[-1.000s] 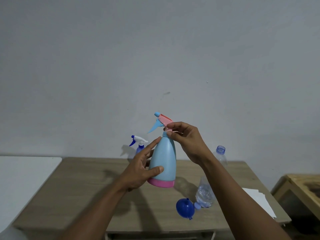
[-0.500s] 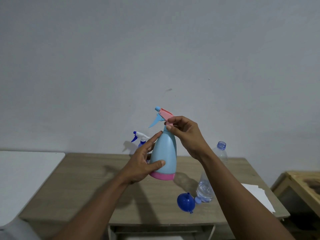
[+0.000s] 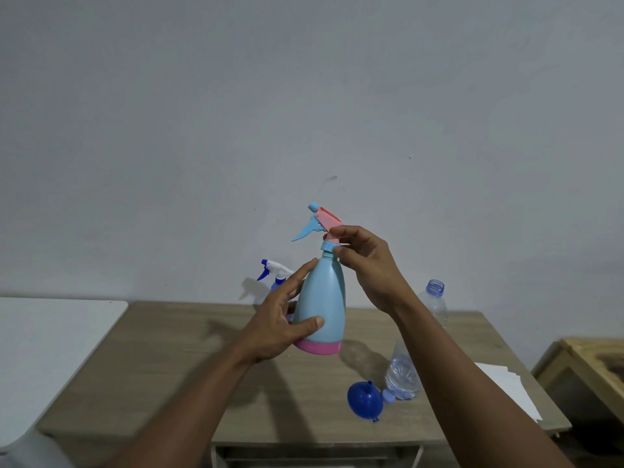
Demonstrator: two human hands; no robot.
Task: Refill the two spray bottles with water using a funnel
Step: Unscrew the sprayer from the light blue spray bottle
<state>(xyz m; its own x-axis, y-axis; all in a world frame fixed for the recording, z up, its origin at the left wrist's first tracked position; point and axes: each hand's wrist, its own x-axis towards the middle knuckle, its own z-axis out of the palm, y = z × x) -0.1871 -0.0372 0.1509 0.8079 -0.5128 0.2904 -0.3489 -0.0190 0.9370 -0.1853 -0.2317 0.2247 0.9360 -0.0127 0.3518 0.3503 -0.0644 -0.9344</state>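
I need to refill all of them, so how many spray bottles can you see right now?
2. The light blue spray bottle with the pink base is held above the table by the left hand and right hand. The white-and-blue spray bottle stands behind it, mostly hidden.

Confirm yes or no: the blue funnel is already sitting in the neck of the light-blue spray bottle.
No, the blue funnel lies on the wooden table, while the light-blue spray bottle still carries its pink trigger head.
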